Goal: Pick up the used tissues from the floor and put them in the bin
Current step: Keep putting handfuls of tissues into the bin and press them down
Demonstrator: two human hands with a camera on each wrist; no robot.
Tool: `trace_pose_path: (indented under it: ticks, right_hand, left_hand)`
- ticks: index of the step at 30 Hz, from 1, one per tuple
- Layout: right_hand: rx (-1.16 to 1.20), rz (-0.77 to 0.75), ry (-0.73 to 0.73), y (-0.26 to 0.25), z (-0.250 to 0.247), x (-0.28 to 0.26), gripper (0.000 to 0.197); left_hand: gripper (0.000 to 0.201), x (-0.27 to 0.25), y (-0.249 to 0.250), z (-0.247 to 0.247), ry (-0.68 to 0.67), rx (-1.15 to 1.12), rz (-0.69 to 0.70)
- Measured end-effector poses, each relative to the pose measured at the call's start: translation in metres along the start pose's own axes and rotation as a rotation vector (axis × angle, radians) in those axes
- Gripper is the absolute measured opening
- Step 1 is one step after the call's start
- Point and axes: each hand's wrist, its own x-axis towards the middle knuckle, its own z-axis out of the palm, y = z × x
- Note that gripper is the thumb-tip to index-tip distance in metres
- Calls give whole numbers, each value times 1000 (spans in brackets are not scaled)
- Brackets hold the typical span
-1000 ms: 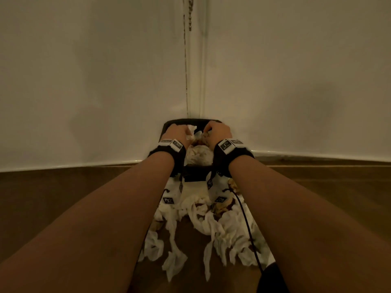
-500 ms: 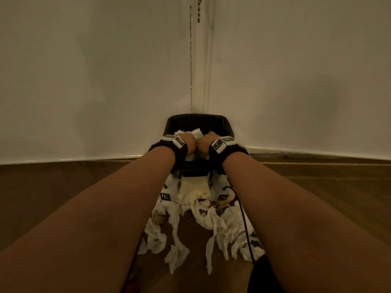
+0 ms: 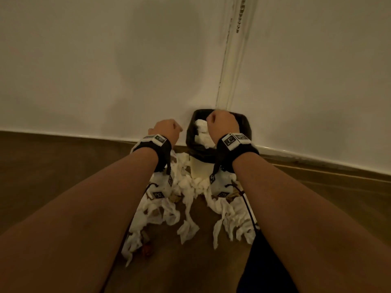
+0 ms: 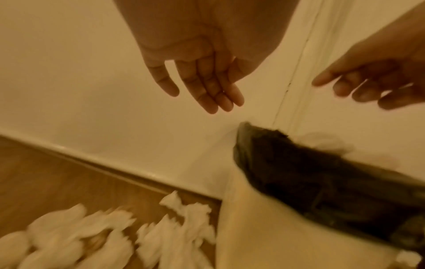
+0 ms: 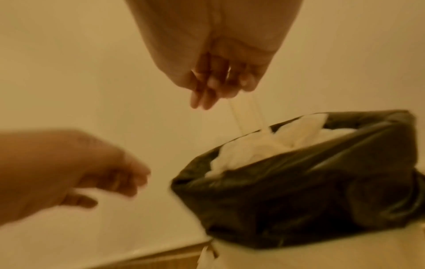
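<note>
A small bin with a black liner (image 3: 245, 125) (image 5: 322, 191) (image 4: 322, 172) stands in the corner of the room, filled with white tissue (image 3: 202, 134) (image 5: 264, 143). My right hand (image 3: 222, 125) (image 5: 218, 91) hovers just above it with its fingers pointing down. A thin pale strand trails from them into the bin's tissue, blurred. My left hand (image 3: 165, 130) (image 4: 202, 91) hangs left of the bin, fingers straight and empty. Several torn tissues (image 3: 190, 197) (image 4: 92, 236) lie on the wooden floor in front of the bin.
Two white walls meet behind the bin, and a bead cord (image 3: 240, 17) hangs in the corner. A skirting board (image 3: 317, 161) runs along the floor. A small reddish object (image 3: 147, 250) lies among the tissues. A dark cable (image 3: 249, 212) hangs from my right wrist.
Both hands were together pressing tissue down into the bin. They have lifted and parted: the left has swung off to the left, the right has risen above the rim.
</note>
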Motion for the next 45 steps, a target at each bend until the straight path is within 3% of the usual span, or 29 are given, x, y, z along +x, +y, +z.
trace_pose_path:
  ticks: [4,8,13,17,20,24,27,31,37,41,45]
  right_hand:
    - [110,-98,-84,-28,14,-23,30]
    - [152,-136,-242,-45,45,-41,28]
    - [145,-54,-505,-43,93,-55,31]
    - [179,65,-601,-21,127,-71,26]
    - [111,78,-651,-4,156,-88,25]
    - [-115,-76,-770,8,181,-104,31]
    - [-263,-253,-783,13,197,-110,58]
    - [-337,-276,-847,20,220,-111,88]
    - [-364,-191,-812,26,237,-121,41]
    - [-265,-138,-734,24,233,-121,29]
    - [63,137,-598,27,228,-116,26]
  left_hand:
    - [25,-34,-49,7,-131,36,-115]
    - [25,-59,-91,28,-285,119,-134]
    - [31,-87,-127,68,-467,236,-108]
    - [33,-100,-133,91,-571,340,-34]
    - [31,-109,-137,105,-562,434,-18]
    - [35,-112,-147,113,-415,396,-60]
    - [41,-114,-155,114,-300,346,-99]
    - [40,-112,-165,113,-224,312,-128]
    - [40,-112,-180,116,-275,269,-154]
    - [67,-113,-185,124,-436,376,-69]
    - [66,-113,-184,130,-477,447,-54]
